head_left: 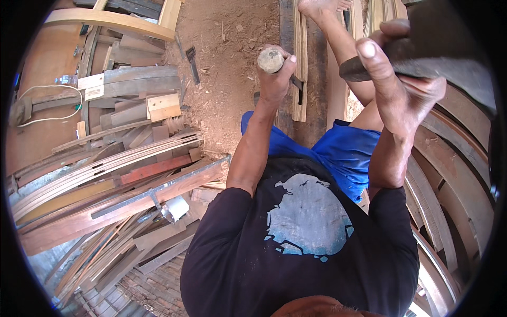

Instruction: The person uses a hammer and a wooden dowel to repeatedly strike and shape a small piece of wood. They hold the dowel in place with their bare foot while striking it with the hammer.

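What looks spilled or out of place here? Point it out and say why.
Wood shavings litter the brown floor, and a dark flat tool lies loose among them, left of the left hand. The tool seems slightly out of place on the ground; the shavings look merely untidy.

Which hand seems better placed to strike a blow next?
Probably the right hand: it holds a bulky dark tool high, while the left hand is busy gripping the chisel near the slotted wood.
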A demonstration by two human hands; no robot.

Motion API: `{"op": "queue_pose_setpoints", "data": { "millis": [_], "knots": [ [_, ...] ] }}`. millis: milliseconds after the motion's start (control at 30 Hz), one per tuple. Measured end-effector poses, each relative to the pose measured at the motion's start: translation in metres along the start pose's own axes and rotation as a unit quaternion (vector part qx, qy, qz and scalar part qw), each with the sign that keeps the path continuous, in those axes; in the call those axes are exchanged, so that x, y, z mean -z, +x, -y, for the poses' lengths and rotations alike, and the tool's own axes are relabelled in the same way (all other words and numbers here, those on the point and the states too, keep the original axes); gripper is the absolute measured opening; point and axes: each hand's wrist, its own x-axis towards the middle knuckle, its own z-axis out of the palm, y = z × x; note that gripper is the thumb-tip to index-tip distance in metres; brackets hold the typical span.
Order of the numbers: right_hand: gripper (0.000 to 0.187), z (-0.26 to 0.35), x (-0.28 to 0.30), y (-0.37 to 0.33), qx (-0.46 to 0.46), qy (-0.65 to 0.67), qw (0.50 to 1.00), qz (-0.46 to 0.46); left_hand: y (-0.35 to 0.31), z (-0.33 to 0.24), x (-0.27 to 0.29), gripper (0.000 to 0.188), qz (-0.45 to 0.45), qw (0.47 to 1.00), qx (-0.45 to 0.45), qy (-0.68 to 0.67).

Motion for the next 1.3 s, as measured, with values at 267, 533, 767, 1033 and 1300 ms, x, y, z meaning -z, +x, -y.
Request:
{"op": "queue_pose_setpoints", "data": {
  "millis": [267, 533, 767, 1033, 1300],
  "knots": [
    [0.026, -0.057, -0.041, 0.018, 0.044, -0.343, 0.880, 0.326, 0.002, 0.000, 0.001, 0.015, -0.034, 0.997, 0.027, -0.067],
    [0.040, -0.038, -0.039, 0.033, 0.064, -0.258, 0.899, 0.347, -0.008, 0.000, -0.009, 0.017, -0.020, 0.999, 0.038, -0.020],
    [0.040, -0.050, -0.020, 0.018, 0.018, -0.414, 0.841, 0.349, -0.005, -0.012, -0.028, 0.016, 0.033, 0.990, 0.017, 0.135],
    [0.029, -0.024, -0.005, 0.026, 0.031, -0.210, 0.962, 0.171, 0.004, 0.008, -0.033, 0.025, 0.077, 0.983, 0.017, 0.166],
    [0.025, -0.074, 0.005, -0.009, -0.007, -0.470, 0.816, 0.337, -0.004, 0.017, -0.031, 0.025, 0.106, 0.973, -0.007, 0.207]
  ]
}}
